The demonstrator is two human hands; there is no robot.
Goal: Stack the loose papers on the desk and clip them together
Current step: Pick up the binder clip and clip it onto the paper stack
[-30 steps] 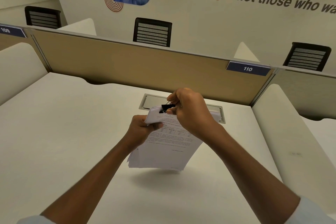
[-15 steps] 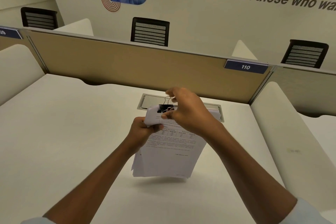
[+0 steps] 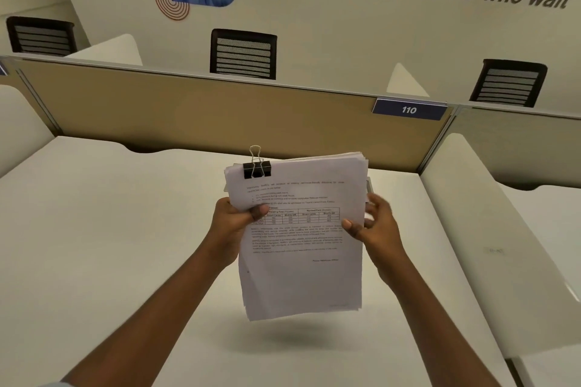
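The left hand grips the paper stack at its left edge, thumb on the front sheet. The right hand pinches the right edge between thumb and blurred fingers. The stack hangs upright, clear above the middle of the worktop, with the black binder clip biting its top left corner. To finish well, check that every sheet sits inside the clip, then lay the stack flat.
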